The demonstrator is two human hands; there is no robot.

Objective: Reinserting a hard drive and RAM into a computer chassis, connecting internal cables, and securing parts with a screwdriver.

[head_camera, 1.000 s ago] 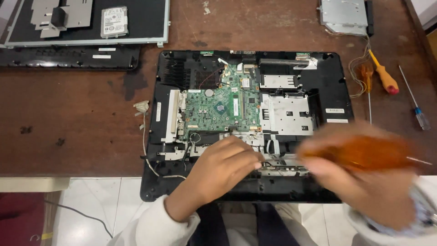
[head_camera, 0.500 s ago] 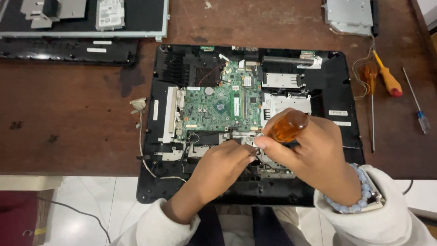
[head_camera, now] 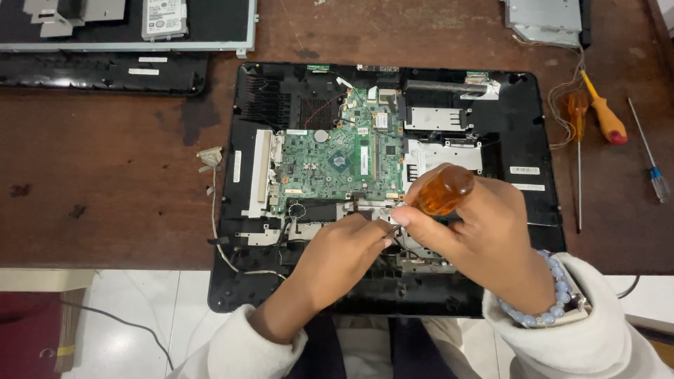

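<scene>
Head view, right hand: the right hand (head_camera: 484, 235) is closed around the amber handle of a screwdriver (head_camera: 444, 189); the fingers wrap it tightly and the thumb presses on its side.
Head view, screwdriver: it stands nearly upright over the lower middle of the open computer case (head_camera: 519, 140); the tip is hidden behind the hands.
Head view, left hand: the left hand (head_camera: 337, 256) rests on the case just below the green circuit board (head_camera: 340, 158), with its fingers bent together; I cannot tell if they pinch anything.
Head view, hands: the fingertips of both hands nearly touch.
Head view, table: a yellow screwdriver (head_camera: 602, 112) and a thin blue screwdriver (head_camera: 649, 154) lie at the right on the brown table (head_camera: 105, 175).
</scene>
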